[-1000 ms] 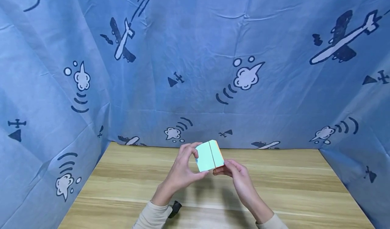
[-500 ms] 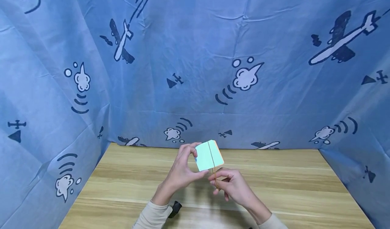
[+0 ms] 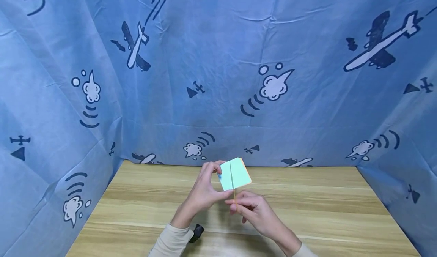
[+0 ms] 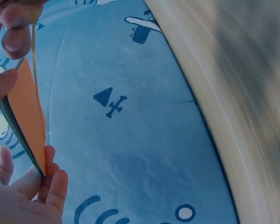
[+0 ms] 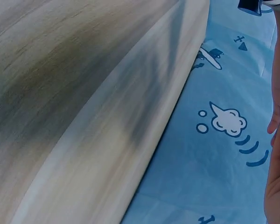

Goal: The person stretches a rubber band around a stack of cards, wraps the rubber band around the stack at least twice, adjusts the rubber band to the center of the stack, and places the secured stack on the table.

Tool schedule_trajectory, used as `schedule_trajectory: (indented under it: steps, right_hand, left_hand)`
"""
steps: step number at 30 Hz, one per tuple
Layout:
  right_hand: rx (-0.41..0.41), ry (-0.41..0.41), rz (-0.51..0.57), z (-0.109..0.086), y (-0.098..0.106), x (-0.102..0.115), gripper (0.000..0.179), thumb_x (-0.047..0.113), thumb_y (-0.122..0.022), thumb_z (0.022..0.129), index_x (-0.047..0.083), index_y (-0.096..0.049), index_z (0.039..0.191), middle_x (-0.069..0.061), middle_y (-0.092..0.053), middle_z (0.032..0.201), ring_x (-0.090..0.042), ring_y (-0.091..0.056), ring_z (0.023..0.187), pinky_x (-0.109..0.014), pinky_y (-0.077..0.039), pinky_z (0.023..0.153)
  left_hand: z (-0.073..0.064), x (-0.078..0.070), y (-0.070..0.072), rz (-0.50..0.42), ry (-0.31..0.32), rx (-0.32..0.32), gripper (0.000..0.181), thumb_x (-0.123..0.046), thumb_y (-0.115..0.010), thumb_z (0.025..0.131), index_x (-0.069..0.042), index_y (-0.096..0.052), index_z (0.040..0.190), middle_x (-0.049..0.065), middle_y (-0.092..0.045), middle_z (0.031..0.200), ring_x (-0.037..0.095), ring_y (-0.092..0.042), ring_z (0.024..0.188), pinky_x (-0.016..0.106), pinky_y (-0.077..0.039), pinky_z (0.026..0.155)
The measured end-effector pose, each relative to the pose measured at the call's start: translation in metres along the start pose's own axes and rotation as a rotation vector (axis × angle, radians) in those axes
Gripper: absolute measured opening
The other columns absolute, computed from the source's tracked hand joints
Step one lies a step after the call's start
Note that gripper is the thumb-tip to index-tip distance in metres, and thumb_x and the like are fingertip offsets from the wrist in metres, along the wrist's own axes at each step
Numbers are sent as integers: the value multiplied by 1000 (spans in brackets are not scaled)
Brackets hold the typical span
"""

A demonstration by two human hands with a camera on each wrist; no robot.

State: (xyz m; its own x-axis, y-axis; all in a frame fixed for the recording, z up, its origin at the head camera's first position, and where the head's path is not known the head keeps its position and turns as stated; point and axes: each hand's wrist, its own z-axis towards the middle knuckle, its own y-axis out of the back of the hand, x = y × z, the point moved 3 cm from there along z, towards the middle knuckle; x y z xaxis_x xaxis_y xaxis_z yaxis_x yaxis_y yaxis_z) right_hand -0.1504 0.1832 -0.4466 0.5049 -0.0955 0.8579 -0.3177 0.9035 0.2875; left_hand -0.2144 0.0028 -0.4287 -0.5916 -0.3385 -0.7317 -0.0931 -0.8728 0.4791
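A small stack of square paper sheets [image 3: 242, 173], mint green on top with an orange edge, is held up over the table. My left hand [image 3: 205, 190] grips it by two opposite edges, thumb below and fingers above. A thin rubber band [image 3: 234, 197] runs across its face. The right hand [image 3: 254, 209] pinches the band just below the stack and stretches it towards me. In the left wrist view the orange back of the stack [image 4: 28, 107] shows, with the taut band [image 4: 34, 51] leading up to the right fingertips. The right wrist view shows only skin at its right edge.
The wooden table [image 3: 324, 204] spreads beneath both hands. Blue cloth [image 3: 218, 78] printed with planes and clouds hangs behind it and on both sides. A small black object [image 3: 197, 233] sits by the left sleeve's cuff.
The right hand has moved from the stack's right corner down and left, drawing the rubber band out. The band's line across the face has shifted left. The left hand stays nearly still.
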Motion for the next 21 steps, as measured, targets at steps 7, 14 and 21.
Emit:
schedule_trajectory:
  steps: [7, 14, 21]
  right_hand:
    - [-54, 173, -52, 1, -5, 8, 30, -4, -64, 93, 3, -72, 122, -5, -69, 95, -14, -66, 83, -30, -56, 55]
    - [-175, 530, -430, 3, -13, 22, 29, 17, -66, 97, 5, -72, 123, -6, -64, 107, -10, -61, 81, -15, -50, 69]
    - [-338, 572, -802, 5, -10, 33, 39, 46, -58, 98, 18, -77, 116, -4, -54, 96, -17, -50, 84, -31, -38, 77]
  left_hand:
    - [-1, 1, 0, 28, 34, 36, 63, -15, -94, 66, -16, -44, 103, -6, -55, 141, 16, -46, 116, 40, -43, 94]
    - [0, 1, -1, 26, 82, 83, 63, -8, -90, 62, -15, -44, 104, -10, -58, 138, 17, -49, 107, 40, -45, 90]
    - [-2, 2, -1, 47, 73, 107, 62, -11, -89, 63, -16, -44, 105, -7, -59, 137, 15, -48, 108, 40, -45, 92]
